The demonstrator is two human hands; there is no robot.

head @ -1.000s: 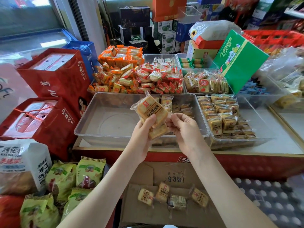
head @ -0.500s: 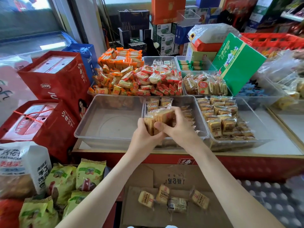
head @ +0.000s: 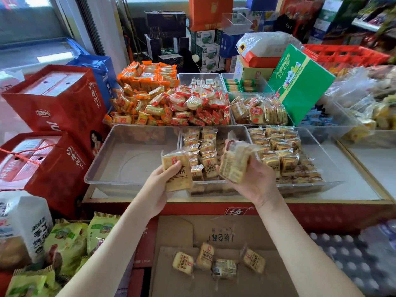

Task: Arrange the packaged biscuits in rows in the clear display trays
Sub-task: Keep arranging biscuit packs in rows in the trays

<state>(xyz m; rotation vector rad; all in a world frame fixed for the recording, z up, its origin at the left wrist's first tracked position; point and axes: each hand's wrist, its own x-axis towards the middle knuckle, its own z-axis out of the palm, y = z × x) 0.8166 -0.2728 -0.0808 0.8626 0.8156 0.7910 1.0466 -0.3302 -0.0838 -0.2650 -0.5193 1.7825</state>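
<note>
Left hand grips one biscuit pkt, right hand clasps a stack; best set upright, labels fwd, beside rows in mid tray.

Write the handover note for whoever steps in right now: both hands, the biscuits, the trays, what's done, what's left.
Left hand: grip on a biscuit packet, near where the left tray meets the middle tray.
Right hand: grip on a bundle of packets above the middle tray.
Done: middle tray partly filled in rows; right tray holds packets too.
Left: set down the held packets, fill the bare left tray, collect four loose packets from the cardboard below.
</note>
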